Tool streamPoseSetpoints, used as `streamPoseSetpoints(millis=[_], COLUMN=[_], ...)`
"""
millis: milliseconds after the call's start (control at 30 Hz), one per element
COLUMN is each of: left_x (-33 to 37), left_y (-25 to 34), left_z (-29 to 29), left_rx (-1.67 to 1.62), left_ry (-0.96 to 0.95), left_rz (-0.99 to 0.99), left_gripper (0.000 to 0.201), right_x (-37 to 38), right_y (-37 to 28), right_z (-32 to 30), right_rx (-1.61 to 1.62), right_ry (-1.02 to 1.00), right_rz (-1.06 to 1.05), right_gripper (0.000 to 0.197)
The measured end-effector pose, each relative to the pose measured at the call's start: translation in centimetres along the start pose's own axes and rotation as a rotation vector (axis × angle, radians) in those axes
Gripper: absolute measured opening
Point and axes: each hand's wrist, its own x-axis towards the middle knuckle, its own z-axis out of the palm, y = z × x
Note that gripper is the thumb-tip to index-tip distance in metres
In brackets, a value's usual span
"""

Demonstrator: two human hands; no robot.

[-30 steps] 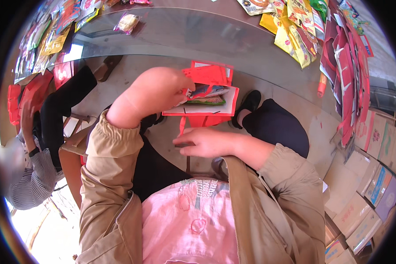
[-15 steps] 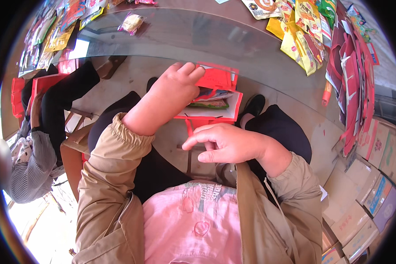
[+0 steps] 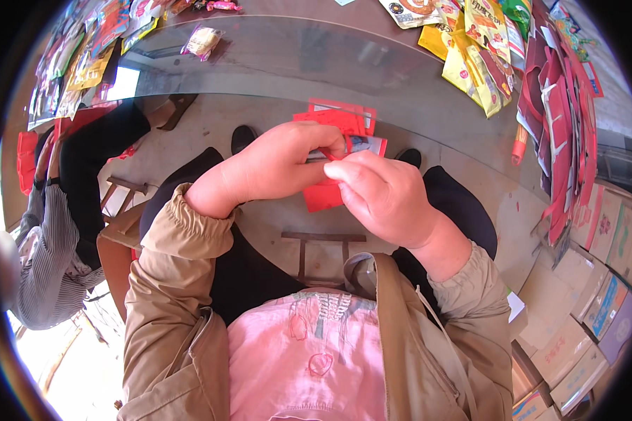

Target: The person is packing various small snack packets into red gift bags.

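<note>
Both hands meet over a red gift box [image 3: 354,121], whose raised flap and white-lined opening show between and beyond them. My left hand [image 3: 277,161] is closed, thumb and fingers pinching a thin red ribbon [image 3: 348,142] above the opening. Against its fingertips press the thumb and forefinger of my right hand [image 3: 389,193], also closed at the ribbon; the exact pinch point is partly covered. Below the hands hangs a red panel [image 3: 323,198] of the box. Most of what lies inside the box is hidden by my hands.
A glass-topped table [image 3: 260,67] curves ahead, with piled snack packets [image 3: 481,63] and a small wrapped snack [image 3: 203,42]. Folded dark red boxes [image 3: 554,119] stack at the right, above cardboard cartons [image 3: 565,351]. At the left sits another person in a striped sleeve [image 3: 56,259], by a red box [image 3: 27,161].
My right hand has moved up and inward to meet my left at the ribbon. My left hand has lowered and turned inward. Together they now cover most of the box's opening.
</note>
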Motion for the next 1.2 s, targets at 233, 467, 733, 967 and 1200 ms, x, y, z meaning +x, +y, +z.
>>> streamPoseSetpoints(millis=[233,467,733,967,1200], left_x=[-0.6,-0.6,-0.9,-1.1,0.1], left_y=[0.3,1.3,0.2,0.5,0.1], left_z=[-0.9,-1.3,-1.1,-0.2,0.5], left_rx=[-0.166,0.005,-0.187,0.218,0.266], left_ry=[-0.100,-0.148,-0.111,0.040,0.125], left_rz=[-0.102,-0.119,-0.138,-0.038,0.128], left_gripper=[0.020,0.022,0.016,0.021,0.017], right_x=[0.5,0.5,0.1,-0.1,0.4], right_y=[0.0,-0.2,0.4,0.7,1.5], right_z=[0.2,0.3,1.1,0.9,0.6], right_rx=[0.029,0.017,0.416,0.604,0.753], right_ry=[0.055,0.035,-0.053,-0.063,-0.035], right_rz=[0.113,0.162,0.485,0.619,0.687], right_gripper=[0.034,0.036,0.035,0.033,0.031])
